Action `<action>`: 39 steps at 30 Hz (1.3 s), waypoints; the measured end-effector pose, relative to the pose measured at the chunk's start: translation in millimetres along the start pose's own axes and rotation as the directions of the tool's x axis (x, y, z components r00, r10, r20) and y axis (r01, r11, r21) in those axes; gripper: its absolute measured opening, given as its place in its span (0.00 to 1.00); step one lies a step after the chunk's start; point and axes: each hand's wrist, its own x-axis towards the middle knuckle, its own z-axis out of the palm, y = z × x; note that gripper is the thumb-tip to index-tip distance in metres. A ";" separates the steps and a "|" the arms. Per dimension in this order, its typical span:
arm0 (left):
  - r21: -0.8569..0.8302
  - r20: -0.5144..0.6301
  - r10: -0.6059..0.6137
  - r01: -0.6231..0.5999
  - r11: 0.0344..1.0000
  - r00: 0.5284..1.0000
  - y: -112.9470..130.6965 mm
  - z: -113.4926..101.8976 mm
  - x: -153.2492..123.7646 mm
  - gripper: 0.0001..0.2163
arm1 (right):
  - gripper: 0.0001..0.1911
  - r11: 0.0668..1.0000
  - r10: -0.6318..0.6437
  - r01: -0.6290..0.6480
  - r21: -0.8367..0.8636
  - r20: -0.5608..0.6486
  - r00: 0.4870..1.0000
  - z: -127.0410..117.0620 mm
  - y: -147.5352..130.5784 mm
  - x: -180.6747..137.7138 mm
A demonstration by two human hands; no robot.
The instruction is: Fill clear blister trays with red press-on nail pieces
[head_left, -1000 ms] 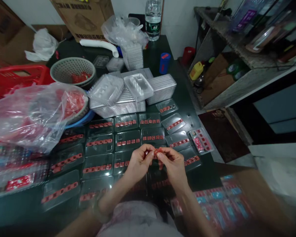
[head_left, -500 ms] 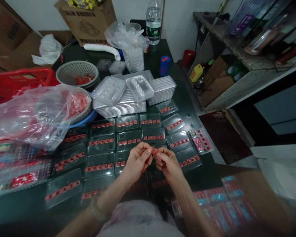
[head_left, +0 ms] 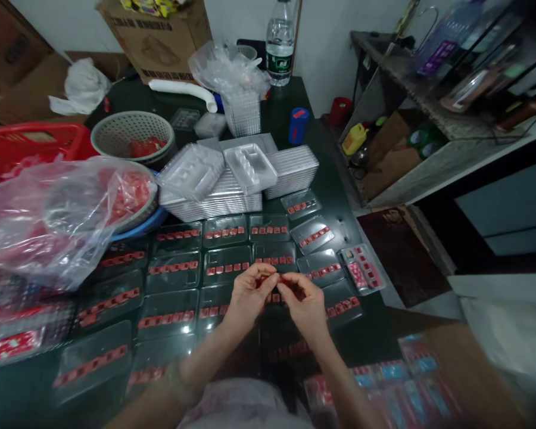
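My left hand (head_left: 249, 298) and my right hand (head_left: 306, 302) meet above the middle of the table, fingertips pinched together. A small red piece (head_left: 279, 277) shows between them, mostly covered by the fingers. More red shows inside the curled fingers of both hands, too hidden to make out. Beneath and around them lie rows of shallow clear plastic trays (head_left: 170, 302), each with a line of small red squares. To the right of my hands, one clear pack (head_left: 362, 270) holds red squares and a red patterned piece.
Stacked clear trays (head_left: 214, 199) stand behind the rows. At left are a grey colander (head_left: 134, 128) with red pieces, a red basket (head_left: 36, 140) and a plastic bag (head_left: 36, 208). A blue can (head_left: 297, 126) and water bottle (head_left: 280, 44) stand at the back.
The red piece between my fingertips showed clearly before and is now mostly covered. My right fingers have curled more, with the thumb raised. The view has shifted slightly.
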 end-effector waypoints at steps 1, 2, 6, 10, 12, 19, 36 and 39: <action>-0.030 0.000 0.004 -0.004 1.000 1.000 -0.5 1.4 3.5 0.08 | 0.07 1.000 -0.005 0.005 -0.007 -0.006 1.000 0.2 1.4 3.2; -0.070 0.007 -0.007 0.008 0.998 1.000 -0.6 3.1 7.3 0.08 | 0.08 1.000 -0.017 0.017 -0.020 -0.014 1.000 0.4 2.2 6.3; -0.253 0.049 -0.153 0.160 0.954 0.987 3.4 11.8 25.5 0.09 | 0.07 0.985 -0.109 0.098 -0.140 -0.069 0.992 0.1 1.0 18.6; -0.405 0.083 -0.249 0.261 0.876 0.965 7.4 16.1 52.3 0.09 | 0.09 0.958 -0.171 0.152 -0.242 -0.060 0.983 -10.6 8.4 48.9; -0.472 0.101 -0.327 0.334 0.816 0.940 5.0 12.8 67.4 0.10 | 0.11 0.942 -0.182 0.145 -0.304 -0.099 0.978 -23.6 21.3 82.4; -0.521 0.191 -0.485 0.507 0.687 0.853 -14.7 -14.4 93.7 0.13 | 0.15 0.755 -0.309 0.159 -0.636 -0.131 0.942 -74.4 84.3 243.2; -0.339 0.215 -0.430 0.480 0.809 0.877 -25.2 -17.7 107.8 0.13 | 0.13 0.470 -0.193 0.168 -0.866 0.084 0.978 -75.0 130.7 309.9; -0.370 0.194 -0.430 0.472 0.800 0.882 -20.1 -17.1 110.4 0.12 | 0.13 0.434 -0.158 0.163 -0.886 0.103 0.982 -72.6 127.6 312.5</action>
